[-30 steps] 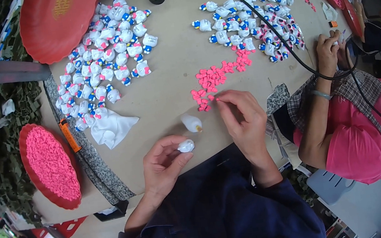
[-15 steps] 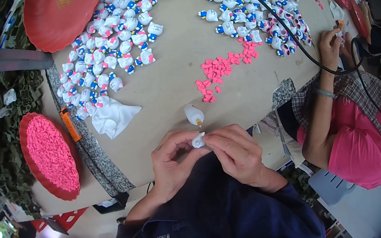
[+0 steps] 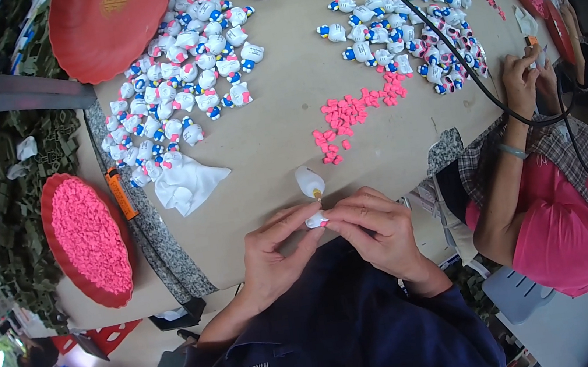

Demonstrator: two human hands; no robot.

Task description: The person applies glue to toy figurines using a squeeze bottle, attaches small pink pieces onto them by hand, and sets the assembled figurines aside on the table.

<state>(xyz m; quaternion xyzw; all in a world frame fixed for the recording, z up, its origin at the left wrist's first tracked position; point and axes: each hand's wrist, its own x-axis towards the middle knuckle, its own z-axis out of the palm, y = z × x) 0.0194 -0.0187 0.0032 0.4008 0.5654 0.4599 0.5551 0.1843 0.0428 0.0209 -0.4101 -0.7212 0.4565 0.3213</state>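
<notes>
A small, rounded, glossy white piece (image 3: 315, 220) sits directly between the two hands, in front of the body at the near edge of the beige tabletop (image 3: 259, 143), with a tiny pink bit (image 3: 325, 224) at its right side. The left hand (image 3: 274, 254) pinches it between thumb and forefinger from the left, and the right hand (image 3: 383, 237) closes its fingertips on it from the right, by the pink bit; both are equally near, and the piece's long axis is too covered to tell. Just beyond the fingertips is a white squeeze bottle (image 3: 309, 181) with a yellowish nozzle, its long axis running toward the hands and its tip nearest them; whether nozzle and finger touch is unclear. Farther out, slightly right, trails a scatter of small pink pieces (image 3: 344, 111). To the left lies a crumpled white cloth (image 3: 190, 184) against a heap of white, blue and pink figurines (image 3: 208, 68). At the far left, a red oval scalloped dish (image 3: 127, 250) is filled with small pink pieces; above it, a larger red scalloped dish (image 3: 109, 48) with a gold emblem overlaps the heap's edge. At the far right, another red dish (image 3: 539, 8) also holds pink pieces.
</notes>
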